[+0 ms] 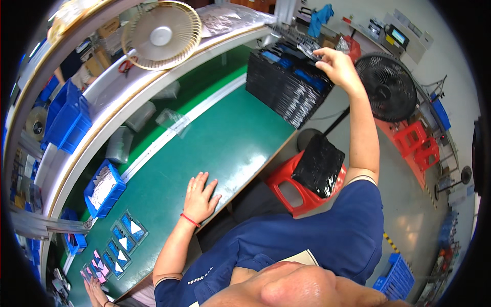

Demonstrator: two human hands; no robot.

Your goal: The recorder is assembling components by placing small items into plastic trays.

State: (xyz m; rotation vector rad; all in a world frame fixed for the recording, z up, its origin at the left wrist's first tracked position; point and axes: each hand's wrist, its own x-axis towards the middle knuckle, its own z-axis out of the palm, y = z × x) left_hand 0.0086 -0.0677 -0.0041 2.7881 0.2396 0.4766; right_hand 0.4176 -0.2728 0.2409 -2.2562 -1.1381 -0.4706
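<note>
Black tray stack (284,94) sits at one o'clock on the green table (230,133); the right hand (332,65) curls at its top edge, whether gripping cannot be told. Left hand (201,198) lies flat, fingers spread, at seven-thirty. Good handling likely calls for lifting level, two-handed.

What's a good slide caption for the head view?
Left hand on the green table, right hand at stacked black trays.

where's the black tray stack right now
In the head view, the black tray stack is above and right of centre, on the right end of the green table, by the right hand.
</note>
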